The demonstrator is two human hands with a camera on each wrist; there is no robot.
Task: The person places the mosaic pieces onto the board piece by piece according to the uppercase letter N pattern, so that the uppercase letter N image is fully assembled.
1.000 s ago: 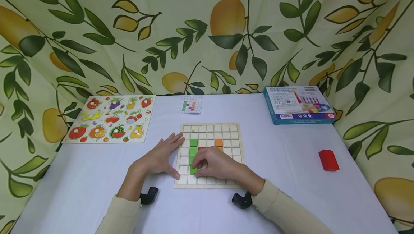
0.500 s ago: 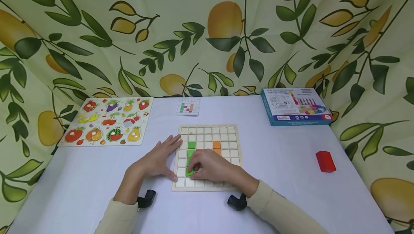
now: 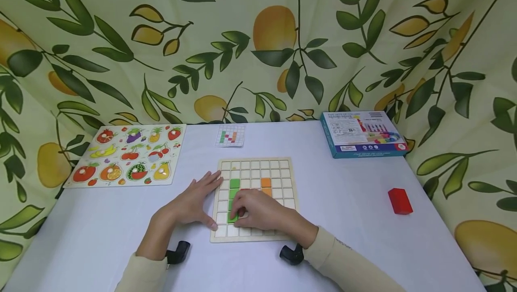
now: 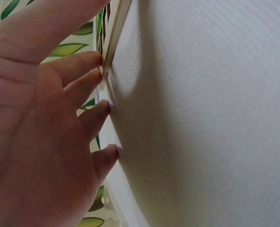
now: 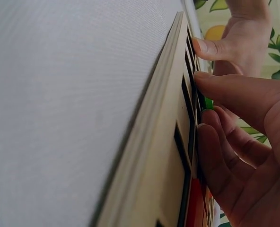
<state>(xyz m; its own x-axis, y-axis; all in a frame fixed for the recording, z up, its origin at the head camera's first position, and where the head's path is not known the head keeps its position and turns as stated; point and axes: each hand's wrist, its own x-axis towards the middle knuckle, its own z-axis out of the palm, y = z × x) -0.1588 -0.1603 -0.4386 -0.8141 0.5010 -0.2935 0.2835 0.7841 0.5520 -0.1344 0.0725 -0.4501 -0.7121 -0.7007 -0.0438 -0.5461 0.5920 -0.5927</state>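
Observation:
A wooden grid board [image 3: 278, 165] with white squares lies mid-table. Down its left side runs a column of green tiles [image 3: 234, 183]; orange tiles [image 3: 265, 182] show further right. With thumb and fingertips my right hand [image 3: 262, 211] pinches the lowest green tile [image 3: 231, 219], whose edge shows as a green tile [image 5: 208, 103] between the digits in the right wrist view. That hand covers the board's middle; a red tile [image 5: 194, 201] appears below it there. My left hand [image 3: 187, 204] is spread, thumb and fingers touching the board's left edge.
A small pattern card [image 3: 230, 137] lies behind the board. A fruit puzzle board [image 3: 125, 155] is at the back left, a printed box [image 3: 365, 134] at the back right. One red block [image 3: 400, 201] sits on the right. A patterned curtain [image 3: 226, 67] hangs behind.
The whole head view has shifted, so everything appears further left and slightly lower. Against the board, both hands have stayed in nearly the same place, the right still at the lowest green tile.

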